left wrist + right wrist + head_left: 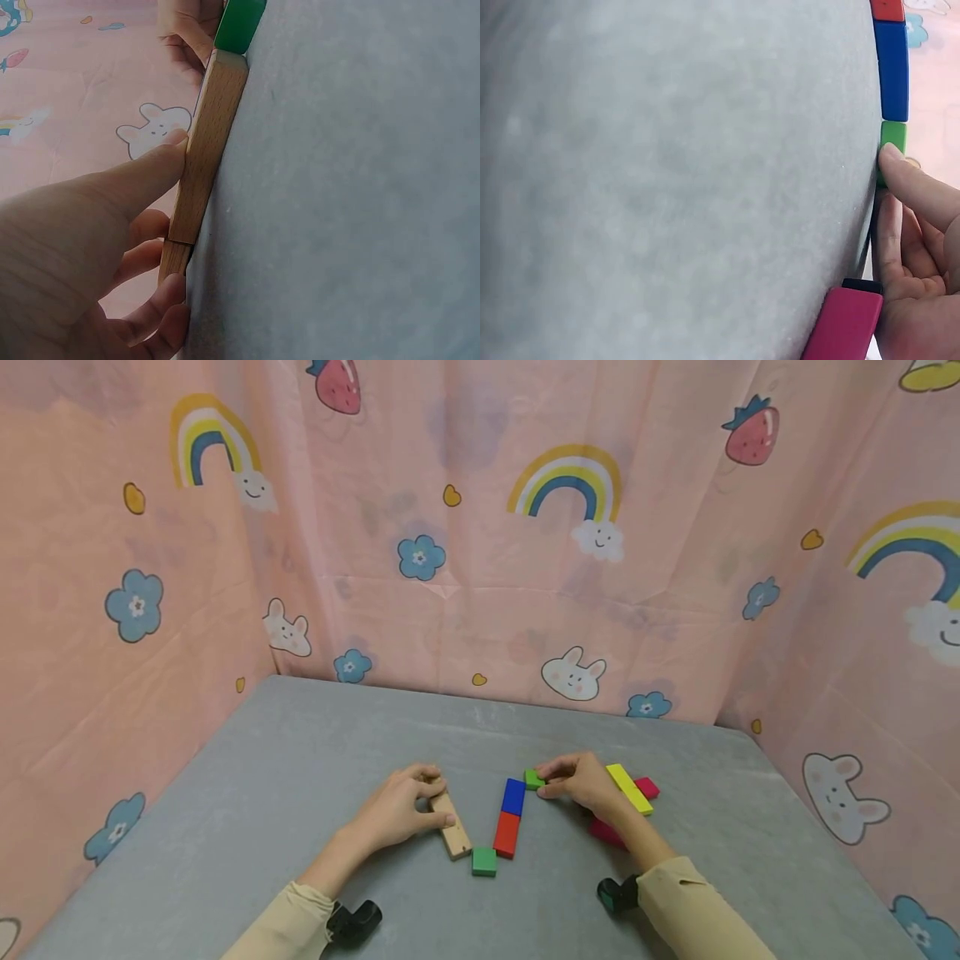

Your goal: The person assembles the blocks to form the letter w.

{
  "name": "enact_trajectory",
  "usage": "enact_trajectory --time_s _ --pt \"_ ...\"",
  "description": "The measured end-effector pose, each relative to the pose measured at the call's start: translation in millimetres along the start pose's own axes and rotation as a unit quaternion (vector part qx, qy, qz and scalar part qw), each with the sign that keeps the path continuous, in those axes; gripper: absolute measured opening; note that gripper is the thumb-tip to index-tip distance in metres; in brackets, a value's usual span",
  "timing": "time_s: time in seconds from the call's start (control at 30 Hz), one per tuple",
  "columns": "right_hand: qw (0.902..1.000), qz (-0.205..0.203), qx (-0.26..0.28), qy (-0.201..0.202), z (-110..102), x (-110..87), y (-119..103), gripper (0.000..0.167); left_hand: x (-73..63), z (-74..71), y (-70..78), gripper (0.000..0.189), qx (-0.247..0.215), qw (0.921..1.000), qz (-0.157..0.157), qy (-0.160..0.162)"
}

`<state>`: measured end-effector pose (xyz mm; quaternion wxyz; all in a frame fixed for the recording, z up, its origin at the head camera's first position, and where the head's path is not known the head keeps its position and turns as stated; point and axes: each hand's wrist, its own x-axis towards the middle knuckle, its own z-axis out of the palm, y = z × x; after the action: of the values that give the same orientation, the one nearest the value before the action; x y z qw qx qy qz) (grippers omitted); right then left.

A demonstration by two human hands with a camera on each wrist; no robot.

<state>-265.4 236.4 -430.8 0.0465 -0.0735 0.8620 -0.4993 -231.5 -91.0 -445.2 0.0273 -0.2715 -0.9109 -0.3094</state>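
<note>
- On desk [337, 727], left hand [393, 808] is pinching wooden blocks [456, 841]
- Right hand [590, 783] is pinching far green block [532, 780] beside blue block [513, 797]
- Likely aligning step; next probably needing gentle release

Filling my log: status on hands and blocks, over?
Left fingers hold wooden blocks. Right fingers pinch far green block. Blue block, red block lie between them.

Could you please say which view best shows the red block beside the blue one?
Head view: the red block appears whole and unobstructed. The right wrist view catches only one end; the left wrist view shows none.
</note>
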Motion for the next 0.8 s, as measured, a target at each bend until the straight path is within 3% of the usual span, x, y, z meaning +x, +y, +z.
enact_trajectory --time_s 0.8 --pt "0.9997 0.016 -0.01 0.013 2.9 3.1 4.6 0.015 -1.2 -1.0 2.8 0.064 -0.001 1.0 -0.004 0.003"
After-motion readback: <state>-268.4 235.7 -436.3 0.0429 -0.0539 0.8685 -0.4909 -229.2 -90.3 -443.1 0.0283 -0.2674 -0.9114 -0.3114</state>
